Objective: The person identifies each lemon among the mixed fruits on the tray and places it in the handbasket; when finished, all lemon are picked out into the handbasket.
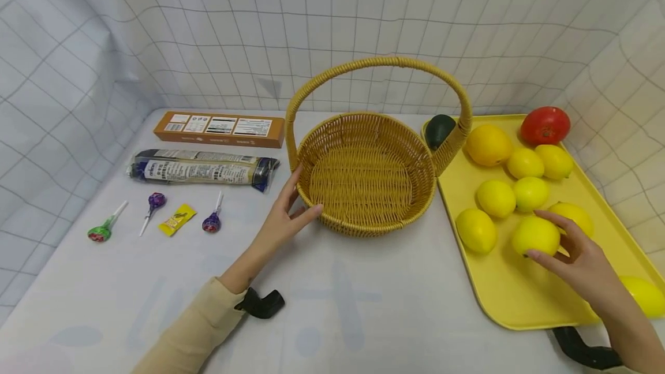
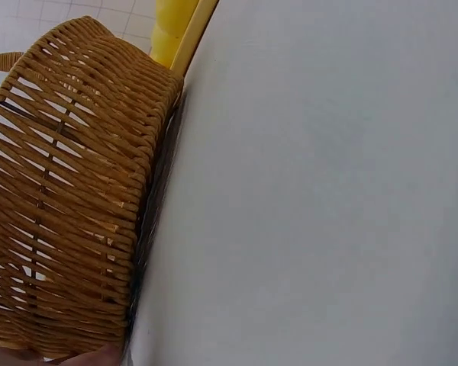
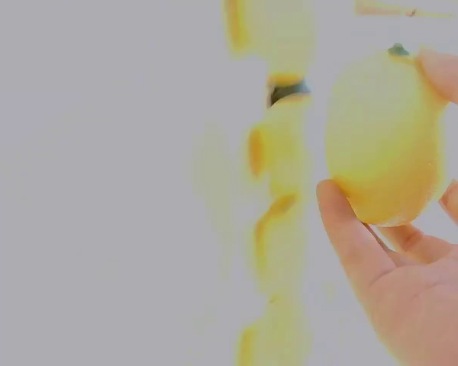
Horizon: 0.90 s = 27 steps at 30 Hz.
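Observation:
A round wicker basket [image 1: 363, 229] with a tall arched handle stands mid-table with nothing inside. My left hand [image 1: 283, 221] touches its left front rim, thumb and index finger spread along the edge. In the left wrist view, the woven wall of the basket [image 2: 69, 191] fills the left side, with bits of fingers at the bottom. My right hand [image 1: 584, 255] holds a yellow lemon [image 1: 535, 236] between thumb and fingers, over the yellow tray [image 1: 525, 305]. The right wrist view shows the lemon [image 3: 385, 137] with its dark stem end up.
Several more lemons [image 1: 496, 198], an orange [image 1: 488, 145] and a red tomato [image 1: 545, 126] lie on the tray. A dark green avocado [image 1: 440, 130] is behind the handle. At left are a brown box [image 1: 218, 128], a wrapped pack [image 1: 202, 169], lollipops [image 1: 211, 222] and a yellow candy packet [image 1: 178, 219].

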Tool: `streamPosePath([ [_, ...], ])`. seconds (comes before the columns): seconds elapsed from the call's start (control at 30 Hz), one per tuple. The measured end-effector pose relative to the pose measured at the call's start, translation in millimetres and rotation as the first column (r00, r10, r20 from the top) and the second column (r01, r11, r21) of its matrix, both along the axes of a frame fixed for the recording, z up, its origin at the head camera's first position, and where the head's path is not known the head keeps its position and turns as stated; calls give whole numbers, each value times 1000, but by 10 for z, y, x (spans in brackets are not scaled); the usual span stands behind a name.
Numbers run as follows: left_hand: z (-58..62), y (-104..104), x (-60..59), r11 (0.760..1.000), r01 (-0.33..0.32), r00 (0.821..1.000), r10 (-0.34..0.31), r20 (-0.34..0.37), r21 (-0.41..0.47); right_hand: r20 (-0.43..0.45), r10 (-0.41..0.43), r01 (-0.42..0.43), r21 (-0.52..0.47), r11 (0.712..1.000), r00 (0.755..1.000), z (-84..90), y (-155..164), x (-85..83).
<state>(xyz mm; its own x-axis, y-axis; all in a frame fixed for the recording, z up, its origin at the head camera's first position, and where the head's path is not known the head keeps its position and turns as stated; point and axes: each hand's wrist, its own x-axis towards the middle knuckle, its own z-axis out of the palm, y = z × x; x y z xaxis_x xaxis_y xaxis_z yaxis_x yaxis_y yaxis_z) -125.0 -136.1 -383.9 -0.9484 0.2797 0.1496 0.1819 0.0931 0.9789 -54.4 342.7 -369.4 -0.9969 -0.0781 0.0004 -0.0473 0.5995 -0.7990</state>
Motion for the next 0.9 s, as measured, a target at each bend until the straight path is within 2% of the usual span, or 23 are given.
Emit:
streamPosePath([
  [0.07, 7, 25, 9, 1000, 4, 1000, -4, 1, 18, -55, 36, -38, -40, 998, 998, 167, -159, -13],
  [0.13, 11, 46, 28, 999, 6, 1000, -6, 7, 35, -100, 112, -122, -102, 987, 989, 360, -391, -62],
  [0.23, 4, 65, 63, 999, 1, 1000, -2, 19, 50, -156, 255, -284, -205, 937, 954, 547, -825, -233],
  [0.3, -3, 67, 85, 999, -8, 1000, 7, 24, 53, -160, 340, -371, -254, 893, 927, 583, -1142, -395],
  [0.4, -21, 67, 97, 998, -23, 1000, 22, 21, 51, -118, 434, -449, -295, 843, 893, 549, -1593, -662],
  [0.57, -47, 72, 119, 998, -29, 999, 28, 27, 59, 14, 531, -511, -248, 823, 847, 402, -2175, -984],
  [0.73, -50, 82, 120, 998, -32, 999, 29, 43, 49, 90, 620, -606, -137, 783, 780, 291, -2453, -1115],
  [0.9, -6, 78, 112, 998, -27, 998, 24, 61, 48, 115, 680, -679, -52, 732, 724, 253, -2577, -1186],
])
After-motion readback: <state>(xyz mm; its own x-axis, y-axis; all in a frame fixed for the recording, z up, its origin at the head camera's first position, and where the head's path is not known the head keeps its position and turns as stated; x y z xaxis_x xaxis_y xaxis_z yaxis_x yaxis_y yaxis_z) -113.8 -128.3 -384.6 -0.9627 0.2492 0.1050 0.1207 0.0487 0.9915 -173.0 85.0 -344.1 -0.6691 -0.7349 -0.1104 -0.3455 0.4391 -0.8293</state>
